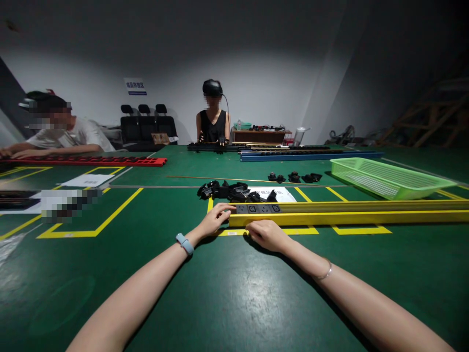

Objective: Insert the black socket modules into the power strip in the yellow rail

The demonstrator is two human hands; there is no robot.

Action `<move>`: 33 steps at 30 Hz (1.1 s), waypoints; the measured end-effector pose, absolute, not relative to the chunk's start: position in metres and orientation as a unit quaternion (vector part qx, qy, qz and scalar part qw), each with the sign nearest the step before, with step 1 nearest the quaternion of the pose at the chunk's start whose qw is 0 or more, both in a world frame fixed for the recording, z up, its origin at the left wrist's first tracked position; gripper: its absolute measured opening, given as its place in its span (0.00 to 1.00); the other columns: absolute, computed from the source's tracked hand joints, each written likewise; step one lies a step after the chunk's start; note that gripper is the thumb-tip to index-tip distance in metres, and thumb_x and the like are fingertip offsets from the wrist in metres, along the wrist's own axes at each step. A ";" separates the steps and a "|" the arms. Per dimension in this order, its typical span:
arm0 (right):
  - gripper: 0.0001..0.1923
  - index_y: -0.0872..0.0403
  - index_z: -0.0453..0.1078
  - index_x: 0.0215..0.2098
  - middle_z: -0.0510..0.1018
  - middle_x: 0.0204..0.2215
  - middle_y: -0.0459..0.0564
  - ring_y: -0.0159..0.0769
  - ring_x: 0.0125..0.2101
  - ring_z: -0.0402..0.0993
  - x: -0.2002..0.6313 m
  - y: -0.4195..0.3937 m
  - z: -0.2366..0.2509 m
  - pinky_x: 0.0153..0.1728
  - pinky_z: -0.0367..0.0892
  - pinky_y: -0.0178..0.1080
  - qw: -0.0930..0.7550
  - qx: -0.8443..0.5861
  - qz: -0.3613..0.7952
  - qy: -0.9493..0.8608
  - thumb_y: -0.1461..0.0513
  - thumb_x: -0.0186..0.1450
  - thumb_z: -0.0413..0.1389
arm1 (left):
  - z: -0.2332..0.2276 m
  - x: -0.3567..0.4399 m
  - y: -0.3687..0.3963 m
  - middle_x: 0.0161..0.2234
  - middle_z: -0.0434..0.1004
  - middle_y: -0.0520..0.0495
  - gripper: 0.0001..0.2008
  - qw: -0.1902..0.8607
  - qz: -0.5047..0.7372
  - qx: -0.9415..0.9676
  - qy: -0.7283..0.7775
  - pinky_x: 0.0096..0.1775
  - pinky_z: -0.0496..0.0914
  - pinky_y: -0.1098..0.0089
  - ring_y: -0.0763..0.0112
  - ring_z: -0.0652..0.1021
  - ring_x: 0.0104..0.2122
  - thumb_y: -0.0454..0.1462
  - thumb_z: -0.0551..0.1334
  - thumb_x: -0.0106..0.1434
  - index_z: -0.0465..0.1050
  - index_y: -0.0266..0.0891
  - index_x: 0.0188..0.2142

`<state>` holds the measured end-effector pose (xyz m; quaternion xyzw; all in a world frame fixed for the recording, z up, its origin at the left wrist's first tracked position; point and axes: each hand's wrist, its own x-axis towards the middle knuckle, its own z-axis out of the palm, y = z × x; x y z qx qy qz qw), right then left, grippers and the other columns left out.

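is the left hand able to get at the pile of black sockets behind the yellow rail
Probably yes. The left hand rests at the end of the yellow rail, and the black sockets lie just beyond it on the green table, with nothing between them.

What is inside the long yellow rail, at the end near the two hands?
Three black socket modules sit inside the yellow rail at its left end, beside the left hand. Further right, the rail's near wall hides its inside.

The long yellow rail (348,215) runs off the right edge, its far end unseen. The right hand (267,234) covers part of the rail's near side — its fingertips are hidden beneath it. The black parts (234,190) behind form a heap too small to tell apart. Text on the wall sign (135,86) is unreadable.
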<state>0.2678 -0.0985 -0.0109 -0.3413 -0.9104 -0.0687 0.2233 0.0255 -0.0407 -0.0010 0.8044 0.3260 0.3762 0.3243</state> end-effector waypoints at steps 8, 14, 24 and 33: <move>0.09 0.54 0.70 0.41 0.75 0.36 0.54 0.39 0.38 0.70 0.270 -0.100 -0.006 0.40 0.66 0.41 0.327 -0.379 -0.138 -0.854 0.65 0.66 0.49 | 0.001 0.024 -0.042 0.53 0.67 0.42 0.19 0.329 0.355 0.805 0.344 0.52 0.67 0.63 0.63 0.69 0.51 0.45 0.54 0.65 0.73 0.43 0.50; 0.23 0.54 0.59 0.61 0.65 0.58 0.58 0.47 0.57 0.62 0.295 -0.097 -0.005 0.56 0.61 0.51 0.318 -0.452 -0.169 -0.816 0.60 0.68 0.48 | -0.004 0.024 -0.040 0.54 0.64 0.40 0.20 0.361 0.360 0.789 0.341 0.46 0.70 0.65 0.70 0.73 0.40 0.47 0.60 0.61 0.74 0.42 0.50; 0.24 0.51 0.57 0.63 0.67 0.58 0.52 0.41 0.58 0.64 0.336 -0.095 -0.008 0.59 0.61 0.51 0.273 -0.428 -0.167 -0.845 0.61 0.69 0.48 | -0.001 0.023 -0.041 0.55 0.64 0.39 0.20 0.355 0.343 0.797 0.346 0.42 0.71 0.67 0.72 0.73 0.37 0.46 0.61 0.61 0.74 0.44 0.51; 0.20 0.51 0.65 0.58 0.72 0.54 0.50 0.41 0.55 0.68 0.332 -0.095 -0.010 0.58 0.63 0.50 0.324 -0.440 -0.171 -0.820 0.63 0.68 0.48 | -0.005 0.023 -0.039 0.55 0.63 0.41 0.20 0.355 0.344 0.797 0.348 0.43 0.70 0.66 0.75 0.72 0.34 0.47 0.61 0.61 0.73 0.45 0.51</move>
